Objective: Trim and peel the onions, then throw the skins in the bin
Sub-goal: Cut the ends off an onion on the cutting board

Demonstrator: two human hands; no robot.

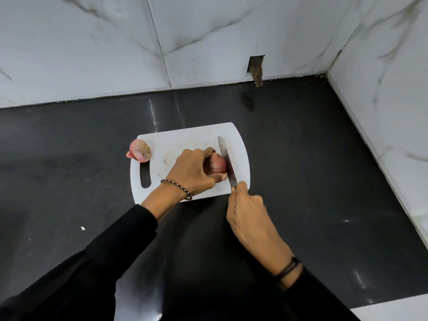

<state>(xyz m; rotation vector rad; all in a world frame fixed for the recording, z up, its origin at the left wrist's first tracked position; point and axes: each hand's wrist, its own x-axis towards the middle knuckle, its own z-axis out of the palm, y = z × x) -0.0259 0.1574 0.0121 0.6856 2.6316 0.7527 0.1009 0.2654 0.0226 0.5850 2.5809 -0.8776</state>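
On the board [196, 135], the left hand [192, 170] cups an onion [216, 165] to steady it — the right hand [247, 212] grips the knife [227, 163] at its end. Second onion [140, 150] waits at the board's left edge.

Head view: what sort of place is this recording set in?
Probably a kitchen corner: glossy black stone counter, white marble-patterned wall tiles, and a red-skinned round onion held on a white plastic chopping board.

A kitchen corner — a glossy black stone countertop [301, 158] meets white, grey-veined marble-look wall tiles [81, 54], and on it lies a white plastic cutting board with a slotted handle [185, 137], carrying a pink-red papery-skinned onion [140, 151] and a second onion [217, 165] with a long steel-bladed knife [225, 158] against it.
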